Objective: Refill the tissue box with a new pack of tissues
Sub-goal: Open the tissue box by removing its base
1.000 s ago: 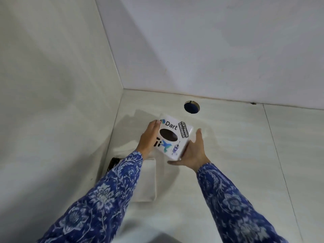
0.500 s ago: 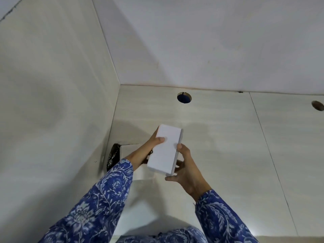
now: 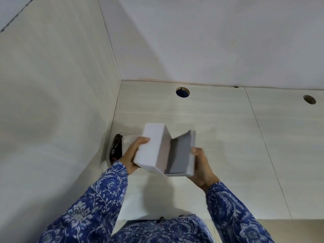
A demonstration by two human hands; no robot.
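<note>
I hold the white tissue box [image 3: 151, 146] in the air above the pale desk [image 3: 228, 146], turned so its plain side faces me. My left hand [image 3: 132, 155] grips the box body from the left. The box's white lid [image 3: 182, 155] is swung open to the right like a flap, its grey inside showing, and my right hand [image 3: 201, 165] holds it from behind. A white tissue pack [image 3: 145, 195] lies flat on the desk under my hands, partly hidden by them and by my blue floral sleeves.
A dark patterned object [image 3: 115, 148] stands against the left wall panel [image 3: 61, 120]. Two round cable holes, one [image 3: 182, 92] and another [image 3: 309, 99], sit near the back wall. The desk's front edge runs at the lower right.
The box was lifted off the desk, turned over and pulled toward me. Its lid has since swung open to the right, with my right hand moved onto it.
</note>
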